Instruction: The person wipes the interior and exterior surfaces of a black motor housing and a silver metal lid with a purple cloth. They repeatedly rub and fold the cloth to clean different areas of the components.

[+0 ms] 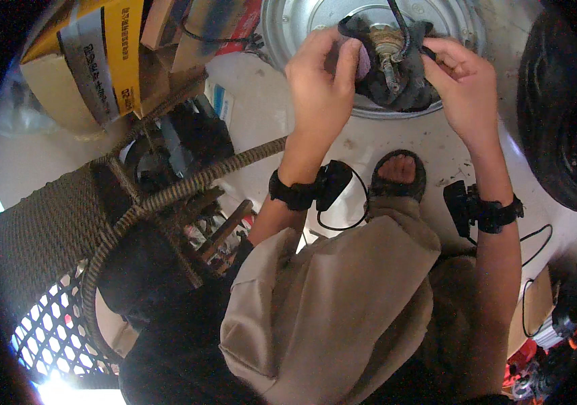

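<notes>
A round silver metal hub [362, 109], like that of a wheel motor, lies on the floor at the top of the view. From its middle a greasy metal axle [389, 71] sticks up, and a dark cable [398, 15] runs off it. Dark grey cloth [413, 96] is bunched around the axle, with a purplish patch [364, 62] on the left. My left hand [322, 81] pinches the cloth at its left side, thumb and fingers closed. On the other side my right hand [462, 84] grips the cloth's edge, its fingers curled and partly hidden.
A black tyre [558, 115] stands at the right. To the left are a yellow and grey carton [89, 64], a rope-wrapped chair frame [214, 169] and a white lattice basket [52, 331]. My sandalled foot [398, 172] is just below the hub. Assorted parts [535, 371] lie at the lower right.
</notes>
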Tool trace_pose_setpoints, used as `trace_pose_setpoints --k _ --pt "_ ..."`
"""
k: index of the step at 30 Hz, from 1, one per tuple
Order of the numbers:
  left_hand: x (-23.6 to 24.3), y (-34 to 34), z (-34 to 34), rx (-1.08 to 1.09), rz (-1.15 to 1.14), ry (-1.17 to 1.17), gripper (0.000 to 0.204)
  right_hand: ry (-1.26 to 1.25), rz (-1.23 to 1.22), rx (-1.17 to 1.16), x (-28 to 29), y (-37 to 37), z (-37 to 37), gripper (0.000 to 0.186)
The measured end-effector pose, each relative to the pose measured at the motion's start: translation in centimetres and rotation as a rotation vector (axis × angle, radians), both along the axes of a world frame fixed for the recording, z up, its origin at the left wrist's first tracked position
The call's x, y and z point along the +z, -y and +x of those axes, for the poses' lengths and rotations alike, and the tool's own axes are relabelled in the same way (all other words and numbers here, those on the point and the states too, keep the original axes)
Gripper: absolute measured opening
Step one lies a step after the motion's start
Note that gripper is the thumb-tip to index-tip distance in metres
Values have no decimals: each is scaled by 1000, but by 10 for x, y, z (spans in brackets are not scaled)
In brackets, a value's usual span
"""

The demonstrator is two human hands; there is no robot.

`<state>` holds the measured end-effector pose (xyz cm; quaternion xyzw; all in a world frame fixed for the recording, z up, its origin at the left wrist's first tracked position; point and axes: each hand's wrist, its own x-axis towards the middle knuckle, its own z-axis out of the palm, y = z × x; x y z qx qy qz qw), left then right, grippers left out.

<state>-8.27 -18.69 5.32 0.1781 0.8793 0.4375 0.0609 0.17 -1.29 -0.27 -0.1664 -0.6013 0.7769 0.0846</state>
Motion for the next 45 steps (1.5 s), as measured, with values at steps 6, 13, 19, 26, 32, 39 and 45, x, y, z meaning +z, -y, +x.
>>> trace_pose_setpoints --k 6,13,19,26,32,39,45 --pt "1 7 3 18 119 159 16 -17 -118 -88 -12 17 6 22" --pt "-8 3 -1 -53 81 23 16 178 99 -183 -1 16 -15 20" --pt "10 -1 -2 -42 42 10 15 -45 208 112 1 -20 -9 17" --pt "4 -8 -3 -107 5 -125 15 333 -390 -224 -21 2 35 21" --pt "25 -25 -21 -137 -36 -168 12 155 -965 -312 -14 18 23 31" --pt "47 -57 -39 -453 -284 14 17 -12 -1043 56 -14 -15 30 35" --pt "71 -67 -71 -667 -638 94 18 26 -318 -15 11 -1 4 28"
